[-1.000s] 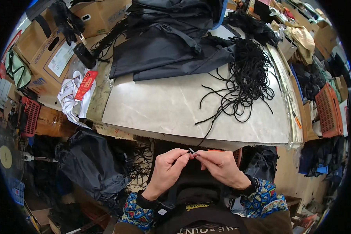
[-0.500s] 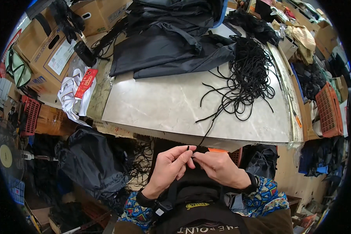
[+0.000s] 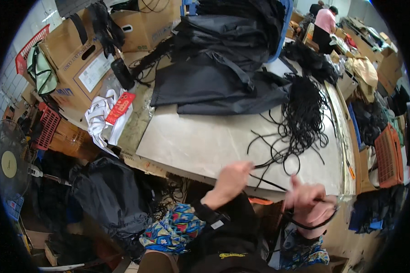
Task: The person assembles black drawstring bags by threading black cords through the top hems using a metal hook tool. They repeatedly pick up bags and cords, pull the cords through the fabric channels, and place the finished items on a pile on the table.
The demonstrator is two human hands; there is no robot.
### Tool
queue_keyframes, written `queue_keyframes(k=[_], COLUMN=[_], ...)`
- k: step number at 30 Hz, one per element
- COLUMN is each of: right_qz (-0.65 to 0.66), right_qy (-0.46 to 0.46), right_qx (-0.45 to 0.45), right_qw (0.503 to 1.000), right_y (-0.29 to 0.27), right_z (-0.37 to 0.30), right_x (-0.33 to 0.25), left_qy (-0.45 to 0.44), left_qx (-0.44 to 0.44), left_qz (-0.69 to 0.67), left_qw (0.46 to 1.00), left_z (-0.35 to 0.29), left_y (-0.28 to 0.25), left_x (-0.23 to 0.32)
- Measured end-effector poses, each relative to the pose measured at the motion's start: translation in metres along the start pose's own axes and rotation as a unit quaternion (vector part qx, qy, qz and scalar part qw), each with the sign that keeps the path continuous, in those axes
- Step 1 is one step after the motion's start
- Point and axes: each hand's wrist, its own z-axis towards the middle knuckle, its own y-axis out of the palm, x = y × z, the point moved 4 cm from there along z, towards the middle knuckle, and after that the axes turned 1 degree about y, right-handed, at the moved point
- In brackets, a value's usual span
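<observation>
So my hands just went from pinched together to well apart. Left hand (image 3: 232,179) is closed, pinching the black cord (image 3: 271,183) at the table's (image 3: 191,145) near edge, left of the tangled heap (image 3: 305,113). Right hand's (image 3: 310,204) blurry, half-curled, cord looping round it; can't tell its grip. Looks like fiddling became pulling.

A pale worktable (image 3: 187,141) stretches out beyond the fingers (image 3: 247,167), with a cardboard box (image 3: 61,50), a fan (image 3: 9,164) and a white tiled wall (image 3: 7,91) off to their left, and an orange-red crate (image 3: 387,157) and tan flooring (image 3: 360,241) to their right.
</observation>
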Motion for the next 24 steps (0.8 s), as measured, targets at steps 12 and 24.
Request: queue_keyframes(k=[12, 24], right_qz=[0.265, -0.265], right_qy=[0.384, 0.186], right_qx=[0.188, -0.074], right_qw=[0.864, 0.943], right_y=[-0.064, -0.044], right_z=[-0.004, 0.021], right_x=[0.071, -0.001], left_qy=[0.068, 0.222], left_qx=[0.188, 0.050], left_qz=[0.533, 0.365], left_qw=[0.822, 0.903], left_z=[0.139, 0.006], left_y=[-0.144, -0.053], left_x=[-0.102, 0.019])
